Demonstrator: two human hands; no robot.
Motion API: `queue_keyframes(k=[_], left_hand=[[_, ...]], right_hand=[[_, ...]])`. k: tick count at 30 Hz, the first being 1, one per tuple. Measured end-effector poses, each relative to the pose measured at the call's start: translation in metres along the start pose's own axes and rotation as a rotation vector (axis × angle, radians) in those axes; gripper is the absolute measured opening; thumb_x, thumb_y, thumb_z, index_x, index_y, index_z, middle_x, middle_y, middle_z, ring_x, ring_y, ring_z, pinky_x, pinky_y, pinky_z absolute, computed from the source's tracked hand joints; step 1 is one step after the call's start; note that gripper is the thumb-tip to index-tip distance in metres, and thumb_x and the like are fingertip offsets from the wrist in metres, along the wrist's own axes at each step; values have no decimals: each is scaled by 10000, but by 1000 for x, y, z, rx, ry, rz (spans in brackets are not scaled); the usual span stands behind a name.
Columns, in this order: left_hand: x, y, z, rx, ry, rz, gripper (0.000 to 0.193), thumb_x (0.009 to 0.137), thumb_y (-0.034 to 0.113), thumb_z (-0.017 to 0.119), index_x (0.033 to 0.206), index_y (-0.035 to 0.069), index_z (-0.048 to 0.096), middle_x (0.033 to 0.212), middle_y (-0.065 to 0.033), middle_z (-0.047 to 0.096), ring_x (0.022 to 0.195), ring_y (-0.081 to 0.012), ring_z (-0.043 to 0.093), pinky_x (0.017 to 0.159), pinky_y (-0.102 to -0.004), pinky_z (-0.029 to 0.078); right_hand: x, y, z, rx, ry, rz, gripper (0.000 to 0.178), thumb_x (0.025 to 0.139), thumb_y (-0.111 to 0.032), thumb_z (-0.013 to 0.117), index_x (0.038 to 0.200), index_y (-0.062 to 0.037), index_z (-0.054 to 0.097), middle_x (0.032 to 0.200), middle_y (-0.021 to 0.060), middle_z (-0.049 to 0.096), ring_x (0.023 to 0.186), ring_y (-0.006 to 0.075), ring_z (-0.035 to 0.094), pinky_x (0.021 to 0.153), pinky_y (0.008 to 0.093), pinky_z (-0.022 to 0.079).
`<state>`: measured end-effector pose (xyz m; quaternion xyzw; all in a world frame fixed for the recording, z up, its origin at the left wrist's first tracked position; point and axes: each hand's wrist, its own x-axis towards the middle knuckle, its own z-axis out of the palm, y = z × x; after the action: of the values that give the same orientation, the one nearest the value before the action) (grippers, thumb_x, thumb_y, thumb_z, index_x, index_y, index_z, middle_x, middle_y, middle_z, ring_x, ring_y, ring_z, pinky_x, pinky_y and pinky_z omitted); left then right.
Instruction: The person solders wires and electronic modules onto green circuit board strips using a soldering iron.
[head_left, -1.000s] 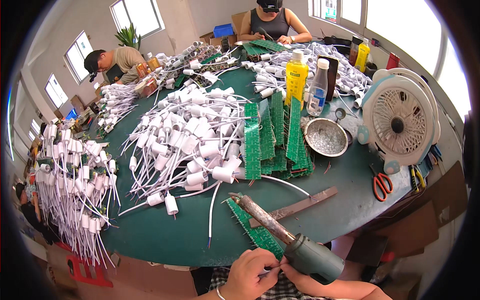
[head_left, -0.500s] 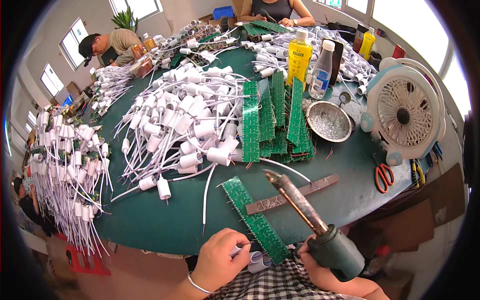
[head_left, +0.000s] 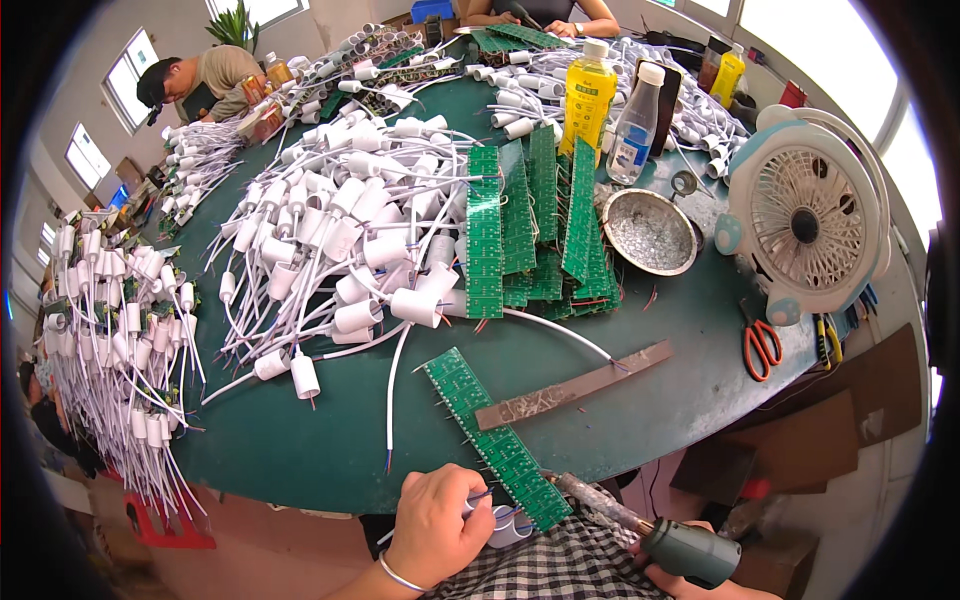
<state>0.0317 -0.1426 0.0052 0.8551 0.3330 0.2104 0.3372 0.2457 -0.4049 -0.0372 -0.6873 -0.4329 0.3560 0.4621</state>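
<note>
My left hand (head_left: pixel 436 527) is closed in a pinch on a thin wire at the lower edge of a green circuit board (head_left: pixel 497 440). White cylindrical caps (head_left: pixel 512 528) sit beside its fingers, partly hidden. My right hand (head_left: pixel 662 578) grips the dark green handle of a soldering iron (head_left: pixel 692 553). The iron lies low and almost level, its tip by the board's lower right edge; whether it touches cannot be told. A flat brown bar (head_left: pixel 575 385) lies under or against the board's upper part, which rests slanted over the table edge toward my checked clothing.
A heap of white wired caps (head_left: pixel 340 230) fills the table's left middle. Beside it are stacked green boards (head_left: pixel 540 225), a metal bowl (head_left: pixel 652 232), bottles (head_left: pixel 588 100), a fan (head_left: pixel 805 222) and orange-handled scissors (head_left: pixel 762 350). Two people work at the far side.
My right hand has lowered the soldering iron, bringing its tip from above the brown bar down to the board's lower end. My left hand keeps its pinch. The whole view has shifted slightly.
</note>
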Motion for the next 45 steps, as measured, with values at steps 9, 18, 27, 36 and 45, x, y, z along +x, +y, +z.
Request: queue_keyframes(k=[9, 18, 27, 36, 45], left_hand=[[5, 3, 5, 104, -63, 75, 96, 775, 95, 642, 848, 104, 582, 866, -16, 602, 822, -234, 532, 780, -385, 321], [9, 2, 8, 135, -57, 58, 91, 736, 120, 653, 798, 121, 586, 849, 4, 579, 840, -219, 511, 778, -386, 296], [12, 1, 7, 121, -75, 43, 89, 684, 106, 665, 736, 129, 596, 825, 19, 583, 823, -210, 509, 791, -386, 286], [12, 0, 7, 128, -83, 51, 90, 682, 106, 665, 738, 129, 599, 830, 18, 582, 827, -211, 510, 784, -385, 292], [12, 1, 7, 114, -78, 69, 85, 726, 139, 665, 738, 137, 581, 812, 26, 557, 822, -204, 504, 787, -394, 280]], right_hand=[[14, -25, -8, -72, -61, -20, 504, 865, -229, 710, 1258, -7, 487, 1160, 139, 577, 997, 244, 580, 870, 383, 470], [12, -19, 2, 59, -37, -33, 487, 865, -185, 686, 1263, 30, 507, 1134, 143, 597, 1002, 259, 594, 876, 388, 482], [22, -40, 0, -39, -57, -78, 425, 846, -129, 687, 1213, 31, 545, 1128, 165, 613, 1002, 297, 603, 887, 400, 473], [24, -39, -2, -139, -76, -145, 420, 829, -134, 691, 1194, 27, 559, 1129, 166, 616, 982, 310, 612, 866, 420, 482], [17, -26, 1, -21, 64, -75, 338, 803, -38, 697, 1129, 12, 620, 1108, 153, 635, 1026, 296, 612, 893, 392, 466]])
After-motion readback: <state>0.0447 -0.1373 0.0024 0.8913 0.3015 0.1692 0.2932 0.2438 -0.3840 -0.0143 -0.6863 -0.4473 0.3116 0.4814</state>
